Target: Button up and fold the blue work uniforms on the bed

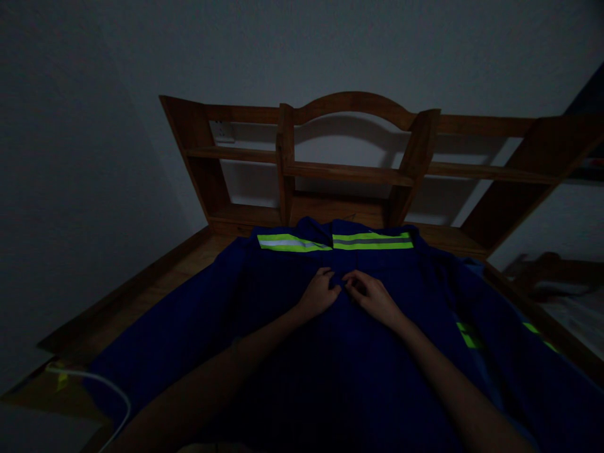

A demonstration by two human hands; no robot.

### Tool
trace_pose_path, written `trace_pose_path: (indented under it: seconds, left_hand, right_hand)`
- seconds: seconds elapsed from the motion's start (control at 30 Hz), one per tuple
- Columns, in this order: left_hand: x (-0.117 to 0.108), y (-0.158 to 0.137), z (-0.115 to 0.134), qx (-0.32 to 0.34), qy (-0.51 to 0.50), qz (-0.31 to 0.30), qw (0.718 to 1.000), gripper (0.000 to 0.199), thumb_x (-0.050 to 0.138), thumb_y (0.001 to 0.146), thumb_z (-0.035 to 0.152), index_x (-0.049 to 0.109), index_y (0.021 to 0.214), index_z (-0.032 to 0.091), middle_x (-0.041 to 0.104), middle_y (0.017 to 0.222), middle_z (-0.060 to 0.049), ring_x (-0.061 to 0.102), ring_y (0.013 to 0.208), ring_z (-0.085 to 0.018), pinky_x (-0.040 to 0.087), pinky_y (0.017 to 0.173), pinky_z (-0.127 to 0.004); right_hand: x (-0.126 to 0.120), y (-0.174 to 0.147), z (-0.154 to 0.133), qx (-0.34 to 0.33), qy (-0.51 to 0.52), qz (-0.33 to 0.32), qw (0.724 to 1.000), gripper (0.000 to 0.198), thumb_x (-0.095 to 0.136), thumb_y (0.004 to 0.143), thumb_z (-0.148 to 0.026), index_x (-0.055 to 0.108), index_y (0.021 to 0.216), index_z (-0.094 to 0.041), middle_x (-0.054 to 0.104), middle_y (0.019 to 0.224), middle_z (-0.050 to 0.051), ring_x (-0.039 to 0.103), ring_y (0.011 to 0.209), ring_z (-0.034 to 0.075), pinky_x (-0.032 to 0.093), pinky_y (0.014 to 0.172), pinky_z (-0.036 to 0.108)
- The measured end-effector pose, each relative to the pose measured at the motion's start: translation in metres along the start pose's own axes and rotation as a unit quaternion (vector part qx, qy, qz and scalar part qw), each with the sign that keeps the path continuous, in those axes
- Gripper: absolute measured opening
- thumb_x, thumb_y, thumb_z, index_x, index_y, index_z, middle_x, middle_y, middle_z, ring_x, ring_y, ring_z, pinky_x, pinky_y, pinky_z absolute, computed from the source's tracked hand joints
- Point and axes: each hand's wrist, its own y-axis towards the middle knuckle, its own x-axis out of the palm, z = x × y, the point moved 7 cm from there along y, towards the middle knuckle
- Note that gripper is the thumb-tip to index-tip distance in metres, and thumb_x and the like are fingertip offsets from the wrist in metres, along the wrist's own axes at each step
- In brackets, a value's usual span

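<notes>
A dark blue work jacket (283, 283) lies spread out in front of me, with yellow-green reflective bands across its upper part. My left hand (321, 293) rests over the middle of the jacket front, fingers curled and thumb close to the opening line. Just to its right, my right hand (372, 297) has bent fingers and a thumb drawn together at the same spot. Both hands appear to pinch the fabric along the front opening. The light is dim, and any small fastener between the fingertips is hidden.
Behind the jacket stands a wooden headboard (349, 171) with open shelves, against a pale wall (302, 50). A wall socket (224, 131) shows through its left side. At the lower left, a white cable (117, 389) curves past the jacket's sleeve.
</notes>
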Motion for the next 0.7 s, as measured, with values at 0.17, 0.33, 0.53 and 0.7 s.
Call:
trace_pose_path:
  seconds: [0.17,0.33,0.53,0.7]
  left_hand:
    - [-0.005,-0.003,0.009,0.039,0.064,0.028,0.997,0.047,0.053,0.077,0.021,0.050,0.123,0.012,0.038,0.136,-0.014,0.045,0.120,-0.025,0.037,0.103,-0.034]
    - [-0.010,-0.002,0.015,0.088,0.030,0.032,0.995,0.051,0.056,0.072,0.014,0.048,0.121,0.018,0.048,0.125,-0.007,0.048,0.114,-0.020,0.039,0.100,-0.032]
    - [-0.010,0.000,0.006,0.041,0.049,0.045,0.997,0.028,0.053,0.073,0.012,0.058,0.100,0.018,0.054,0.101,-0.005,0.056,0.088,-0.017,0.046,0.084,-0.030]
    - [-0.015,0.003,0.003,0.055,0.061,0.037,0.996,0.021,0.056,0.074,0.011,0.061,0.093,0.017,0.055,0.092,-0.004,0.056,0.077,-0.014,0.046,0.075,-0.027]
  right_hand:
    - [-0.001,0.000,-0.001,-0.005,-0.009,0.004,1.000,0.020,0.046,0.086,-0.022,0.056,0.103,-0.022,0.060,0.089,0.000,0.057,0.074,0.011,0.043,0.067,0.023]
    - [-0.009,0.000,-0.002,-0.018,-0.034,0.052,0.998,0.031,0.049,0.083,-0.018,0.053,0.113,-0.023,0.054,0.109,0.004,0.057,0.077,0.011,0.045,0.075,0.026]
    - [-0.010,0.000,0.015,0.027,-0.081,0.052,0.995,0.045,0.052,0.078,-0.013,0.050,0.122,-0.022,0.056,0.111,0.005,0.056,0.073,0.011,0.045,0.073,0.027]
    - [-0.005,0.000,0.024,0.043,-0.095,0.029,0.994,0.039,0.053,0.078,-0.015,0.055,0.116,-0.022,0.060,0.100,0.003,0.055,0.070,0.012,0.044,0.069,0.026]
